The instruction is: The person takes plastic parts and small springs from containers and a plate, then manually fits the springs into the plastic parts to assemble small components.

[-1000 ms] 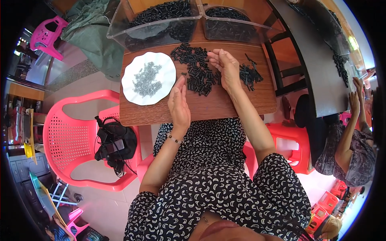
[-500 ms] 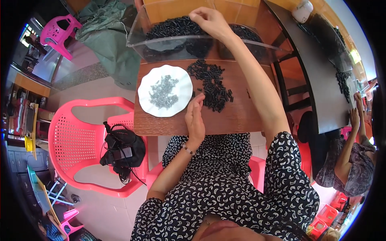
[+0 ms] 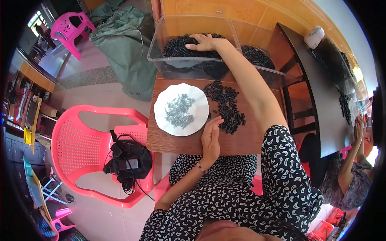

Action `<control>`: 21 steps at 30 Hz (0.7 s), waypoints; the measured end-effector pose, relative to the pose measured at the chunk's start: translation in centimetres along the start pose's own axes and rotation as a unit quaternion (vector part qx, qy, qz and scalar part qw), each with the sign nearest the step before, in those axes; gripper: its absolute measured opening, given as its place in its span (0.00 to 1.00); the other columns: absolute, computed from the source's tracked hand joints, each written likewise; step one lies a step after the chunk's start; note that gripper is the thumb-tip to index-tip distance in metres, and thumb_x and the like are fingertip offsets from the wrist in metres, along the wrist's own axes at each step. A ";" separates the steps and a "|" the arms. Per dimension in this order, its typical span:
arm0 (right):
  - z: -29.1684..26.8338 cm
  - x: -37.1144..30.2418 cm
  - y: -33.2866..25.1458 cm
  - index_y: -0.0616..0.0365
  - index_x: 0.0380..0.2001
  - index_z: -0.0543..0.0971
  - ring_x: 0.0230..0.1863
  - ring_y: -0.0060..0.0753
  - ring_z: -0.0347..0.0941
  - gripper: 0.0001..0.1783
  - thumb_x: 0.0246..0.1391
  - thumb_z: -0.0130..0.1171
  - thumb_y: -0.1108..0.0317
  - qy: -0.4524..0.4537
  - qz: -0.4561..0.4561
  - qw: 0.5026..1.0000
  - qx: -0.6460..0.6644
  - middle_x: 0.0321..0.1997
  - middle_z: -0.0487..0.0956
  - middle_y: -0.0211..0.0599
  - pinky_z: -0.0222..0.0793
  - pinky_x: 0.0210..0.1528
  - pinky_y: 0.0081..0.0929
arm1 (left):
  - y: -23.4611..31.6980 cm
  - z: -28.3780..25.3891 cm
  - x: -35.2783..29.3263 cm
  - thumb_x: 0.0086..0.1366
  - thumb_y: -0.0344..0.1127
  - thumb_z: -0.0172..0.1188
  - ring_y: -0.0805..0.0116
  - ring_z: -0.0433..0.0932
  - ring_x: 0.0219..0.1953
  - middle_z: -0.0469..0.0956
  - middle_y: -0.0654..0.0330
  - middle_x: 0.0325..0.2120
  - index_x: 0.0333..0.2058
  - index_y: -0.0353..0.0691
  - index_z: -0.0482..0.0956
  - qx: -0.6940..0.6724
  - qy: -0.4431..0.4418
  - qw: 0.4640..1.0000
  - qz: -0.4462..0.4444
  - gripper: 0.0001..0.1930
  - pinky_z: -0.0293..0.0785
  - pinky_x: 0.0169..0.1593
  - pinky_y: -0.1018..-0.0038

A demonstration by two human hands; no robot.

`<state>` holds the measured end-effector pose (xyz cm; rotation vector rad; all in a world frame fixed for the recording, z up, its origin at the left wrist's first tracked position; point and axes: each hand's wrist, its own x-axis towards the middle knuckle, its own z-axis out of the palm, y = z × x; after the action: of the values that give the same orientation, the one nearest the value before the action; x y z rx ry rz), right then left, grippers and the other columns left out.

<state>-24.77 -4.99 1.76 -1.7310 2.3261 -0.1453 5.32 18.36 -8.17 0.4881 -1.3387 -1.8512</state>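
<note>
Over clear bin (image 3: 169, 60) at table's far edge, R hand (image 3: 205, 42) lies palm-down, fingers spread on black pieces (image 3: 181, 46) inside; grip can't tell. 0.5 s ago it was just reaching the bin. L hand (image 3: 211, 136) unchanged, flat and open on wooden table (image 3: 169, 140), fingertips touching the black pile (image 3: 227, 106), beside white plate (image 3: 161, 108) of grey bits (image 3: 179, 111).

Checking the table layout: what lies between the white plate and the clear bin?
In the head view, only bare brown table separates the white plate from the clear bin; the loose black pieces lie to the right.

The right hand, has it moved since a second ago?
Yes. The right hand left the pile of black pieces on the table and reached away from the body into the clear bin.
</note>
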 end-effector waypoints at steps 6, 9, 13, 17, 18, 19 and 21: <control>-0.4 -1.5 -3.2 0.41 0.65 0.59 0.70 0.59 0.49 0.50 0.47 0.47 0.22 -0.065 -0.001 0.997 -0.035 0.69 0.53 0.48 0.50 0.68 0.55 | 0.5 -0.5 0.1 0.74 0.38 0.42 0.69 0.70 0.52 0.73 0.57 0.51 0.46 0.31 0.77 0.022 0.015 1.000 0.013 0.18 0.63 0.56 0.76; -0.3 -1.8 -2.9 0.50 0.65 0.60 0.66 0.57 0.59 0.50 0.49 0.50 0.26 -0.065 0.006 0.997 -0.034 0.66 0.60 0.52 0.57 0.66 0.48 | 0.9 -0.4 0.1 0.75 0.40 0.41 0.68 0.67 0.57 0.70 0.56 0.54 0.48 0.30 0.75 0.045 -0.012 0.999 -0.008 0.19 0.60 0.62 0.71; -0.6 -2.1 -3.1 0.63 0.61 0.66 0.64 0.53 0.64 0.45 0.56 0.49 0.33 -0.060 0.018 0.998 -0.029 0.62 0.68 0.57 0.61 0.63 0.44 | 1.1 -0.2 0.0 0.74 0.37 0.43 0.70 0.70 0.50 0.72 0.58 0.51 0.46 0.32 0.78 0.041 0.010 0.999 -0.001 0.17 0.64 0.53 0.78; -1.0 -2.2 -2.9 0.68 0.44 0.79 0.54 0.58 0.72 0.38 0.58 0.48 0.37 0.066 0.033 0.997 -0.003 0.50 0.77 0.61 0.68 0.57 0.44 | 0.9 -0.3 -0.2 0.74 0.37 0.43 0.70 0.69 0.52 0.71 0.58 0.53 0.46 0.33 0.78 0.047 0.010 0.999 -0.001 0.16 0.63 0.55 0.77; -1.0 -2.3 -2.5 0.69 0.43 0.79 0.52 0.59 0.73 0.37 0.59 0.48 0.39 0.102 0.047 0.994 0.014 0.48 0.78 0.61 0.69 0.56 0.44 | 0.7 -0.2 -0.1 0.74 0.37 0.43 0.70 0.69 0.52 0.71 0.58 0.53 0.46 0.33 0.78 0.046 0.007 0.999 -0.002 0.16 0.63 0.55 0.77; -0.9 -1.8 -2.0 0.65 0.44 0.79 0.50 0.61 0.74 0.31 0.60 0.48 0.44 0.140 0.039 0.989 0.014 0.46 0.78 0.61 0.69 0.54 0.46 | 0.6 -0.1 -0.1 0.74 0.37 0.43 0.70 0.69 0.53 0.71 0.58 0.53 0.46 0.33 0.78 0.037 0.015 0.999 0.002 0.16 0.62 0.56 0.77; -1.0 -2.0 -1.0 0.63 0.43 0.80 0.49 0.62 0.74 0.28 0.59 0.48 0.47 0.193 0.029 0.979 0.051 0.45 0.78 0.62 0.69 0.55 0.46 | 0.4 -0.1 -0.2 0.74 0.37 0.43 0.67 0.67 0.56 0.70 0.55 0.55 0.48 0.33 0.77 0.032 0.021 0.999 0.012 0.16 0.60 0.59 0.75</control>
<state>-23.52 -3.50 3.24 -1.7063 2.5748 -0.6301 5.66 18.36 -7.85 0.5395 -1.3742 -1.7741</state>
